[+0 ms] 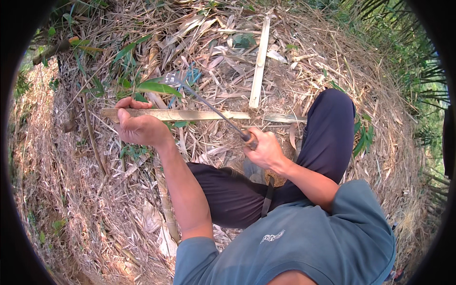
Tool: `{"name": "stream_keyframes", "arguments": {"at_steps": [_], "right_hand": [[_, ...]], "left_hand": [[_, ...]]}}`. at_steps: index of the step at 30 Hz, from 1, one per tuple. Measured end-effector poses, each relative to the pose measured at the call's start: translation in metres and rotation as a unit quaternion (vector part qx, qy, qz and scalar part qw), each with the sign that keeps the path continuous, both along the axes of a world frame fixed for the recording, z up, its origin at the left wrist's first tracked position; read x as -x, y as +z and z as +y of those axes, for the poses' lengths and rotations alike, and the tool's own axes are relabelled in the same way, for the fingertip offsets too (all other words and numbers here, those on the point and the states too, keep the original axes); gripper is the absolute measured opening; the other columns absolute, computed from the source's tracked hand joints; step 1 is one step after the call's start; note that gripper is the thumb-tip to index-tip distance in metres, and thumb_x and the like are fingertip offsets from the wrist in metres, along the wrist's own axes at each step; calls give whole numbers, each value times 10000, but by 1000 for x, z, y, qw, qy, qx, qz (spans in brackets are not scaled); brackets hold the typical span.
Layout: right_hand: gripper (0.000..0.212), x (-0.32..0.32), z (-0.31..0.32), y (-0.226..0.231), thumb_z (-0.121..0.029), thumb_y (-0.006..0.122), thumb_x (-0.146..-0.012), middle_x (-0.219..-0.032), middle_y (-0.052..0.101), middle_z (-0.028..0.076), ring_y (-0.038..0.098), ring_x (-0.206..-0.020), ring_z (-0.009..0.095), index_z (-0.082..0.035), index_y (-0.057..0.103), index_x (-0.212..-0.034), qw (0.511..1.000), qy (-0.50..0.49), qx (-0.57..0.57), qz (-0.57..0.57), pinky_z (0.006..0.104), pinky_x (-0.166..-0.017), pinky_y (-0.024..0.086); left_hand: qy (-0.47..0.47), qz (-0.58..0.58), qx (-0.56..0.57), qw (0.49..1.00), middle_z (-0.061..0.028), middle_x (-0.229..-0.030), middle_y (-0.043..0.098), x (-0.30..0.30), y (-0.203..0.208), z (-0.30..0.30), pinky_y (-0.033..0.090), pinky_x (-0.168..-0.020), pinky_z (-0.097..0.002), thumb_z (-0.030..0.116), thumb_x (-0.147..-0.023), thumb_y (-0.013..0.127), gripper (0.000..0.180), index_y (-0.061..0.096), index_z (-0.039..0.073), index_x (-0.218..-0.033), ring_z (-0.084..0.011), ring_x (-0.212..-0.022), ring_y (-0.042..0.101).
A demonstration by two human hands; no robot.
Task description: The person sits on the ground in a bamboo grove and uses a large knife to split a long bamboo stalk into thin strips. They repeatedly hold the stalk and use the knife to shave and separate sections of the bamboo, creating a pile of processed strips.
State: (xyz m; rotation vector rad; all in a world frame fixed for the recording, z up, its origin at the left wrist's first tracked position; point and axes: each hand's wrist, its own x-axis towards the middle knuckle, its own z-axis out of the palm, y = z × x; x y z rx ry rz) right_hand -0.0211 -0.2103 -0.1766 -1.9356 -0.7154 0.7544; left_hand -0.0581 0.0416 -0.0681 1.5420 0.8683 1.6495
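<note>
At about nine o'clock the left hand was seen closed around one end of a long, pale, flat split-bamboo strip, the thumb laid along the near edge and the fingers curled over the far side. The strip was held level across the centre of the view, above a ground of dry straw-coloured bamboo leaves and husks, its other end reaching toward three o'clock. A second loose strip of pale split bamboo lay on the litter toward twelve o'clock, well apart from the held one. Just right of centre the right hand was wrapped fully around the wooden handle of a long dark-bladed knife, whose blade ran up toward eleven o'clock and crossed over the strip. The step in hand was judged to be trimming or shaving the strip; a firm left grip and a controlled stroke away from the fingers would be called for next. Whether the edge touched the strip could not be told. The blade tip was blurred among green leaves, the dark-trousered knee hid the ground at three o'clock, and the rim of the picture was cut off black.
</note>
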Motion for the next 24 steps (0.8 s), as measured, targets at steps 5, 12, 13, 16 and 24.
{"name": "stream_keyframes", "arguments": {"at_steps": [5,12,13,16,24], "right_hand": [[319,-5,-57,28,-131,723,-720,-708,661,174,690,-674,365,-35,609,-1002,999,12,-5,-44,425,-617,537],[314,-3,-68,16,-153,725,-731,-669,647,179,680,-652,376,-57,611,-1007,994,49,41,-92,451,-594,527],[309,-4,-65,16,-159,719,-738,-668,648,185,679,-649,384,-59,608,-1008,994,53,47,-79,459,-598,531],[290,-7,-55,14,-154,696,-753,-667,647,194,676,-650,399,-56,605,-1010,993,61,83,-64,470,-610,538],[280,-5,3,36,-145,663,-783,-705,661,235,678,-670,436,-27,601,-1029,997,35,37,-59,495,-659,552]], "left_hand": [[-9,-11,33,999,-54,-674,481,1,6,0,511,-514,-285,403,-1058,380,484,567,2,-861,-166,-517,515],[10,-17,49,999,-56,-681,492,-13,9,-7,504,-484,-275,416,-1064,401,484,542,11,-840,-155,-515,525],[5,-15,36,999,-56,-678,492,-13,8,-8,502,-483,-272,416,-1063,405,482,539,13,-836,-155,-514,526],[-11,-16,19,1000,-56,-667,497,-16,6,-14,492,-479,-263,425,-1067,410,493,529,18,-815,-147,-515,530],[-31,-44,16,998,-59,-659,499,-16,8,-38,458,-474,-256,469,-1074,392,541,474,39,-756,-123,-519,507]]}}
